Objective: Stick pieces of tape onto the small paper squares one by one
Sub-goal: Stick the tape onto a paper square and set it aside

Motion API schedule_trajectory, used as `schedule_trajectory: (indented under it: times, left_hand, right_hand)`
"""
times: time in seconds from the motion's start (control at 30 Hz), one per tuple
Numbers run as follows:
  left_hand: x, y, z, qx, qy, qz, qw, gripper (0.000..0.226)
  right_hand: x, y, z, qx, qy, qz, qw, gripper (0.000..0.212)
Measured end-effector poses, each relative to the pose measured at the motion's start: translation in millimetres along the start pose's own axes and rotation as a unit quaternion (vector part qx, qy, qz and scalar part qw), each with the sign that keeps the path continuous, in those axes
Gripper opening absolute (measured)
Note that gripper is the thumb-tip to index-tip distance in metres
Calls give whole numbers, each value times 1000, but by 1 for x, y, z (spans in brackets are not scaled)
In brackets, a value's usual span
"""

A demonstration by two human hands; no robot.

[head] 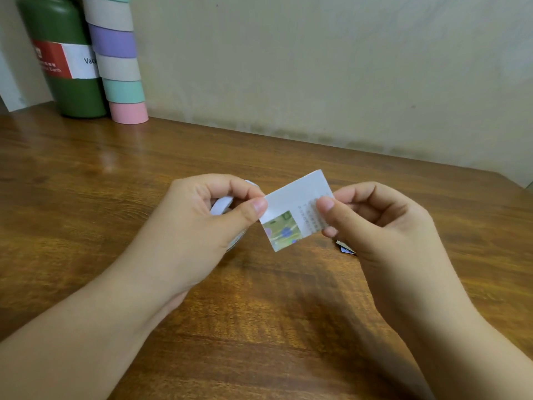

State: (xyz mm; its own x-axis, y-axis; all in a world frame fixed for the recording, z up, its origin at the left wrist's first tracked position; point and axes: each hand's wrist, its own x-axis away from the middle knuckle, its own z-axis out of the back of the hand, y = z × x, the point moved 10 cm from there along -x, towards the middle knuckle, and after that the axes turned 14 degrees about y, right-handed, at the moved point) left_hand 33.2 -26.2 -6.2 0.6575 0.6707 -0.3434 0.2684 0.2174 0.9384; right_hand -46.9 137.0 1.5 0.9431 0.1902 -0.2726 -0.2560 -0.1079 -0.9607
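A small paper square (291,203), white with printed text and a green picture in one corner, is held above the wooden table (259,298) between both hands. My left hand (207,223) pinches its left edge with thumb and forefinger. A white tape roll (220,204) sits inside that same hand, mostly hidden by the fingers. My right hand (377,223) pinches the paper's right edge, thumb on the printed text. I cannot tell whether a clear tape strip lies on the paper. A dark paper piece (344,247) peeks out from under my right hand.
At the back left corner stand a green bottle (63,59) with a red and white label and a tall stack of pastel rolls (118,62). A pale wall runs along the table's far edge.
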Motion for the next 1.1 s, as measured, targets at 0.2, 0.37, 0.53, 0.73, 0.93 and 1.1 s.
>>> schedule_trajectory:
  times: [0.2, 0.37, 0.53, 0.73, 0.93, 1.1]
  left_hand:
    - [6, 2, -10, -40, -66, -12, 997, 9]
    - [12, 0, -18, -56, -97, -12, 994, 14]
    - [7, -3, -10, -20, -44, 13, 999, 15]
    - [4, -6, -6, 26, -11, 36, 999, 16]
    - [6, -5, -8, 46, -13, 44, 998, 7]
    - [6, -5, -9, 53, -14, 51, 997, 5]
  right_hand:
    - [-3, -5, 3, 1, 3, 24, 1000, 17]
    - [4, -13, -6, 57, -36, 72, 995, 16]
    - [10, -16, -12, 65, -47, 81, 993, 14]
    - [6, -8, -8, 22, -25, 30, 999, 16]
    - [5, -7, -6, -6, -7, 22, 1000, 16]
    - [5, -7, -7, -17, -11, 17, 1000, 18]
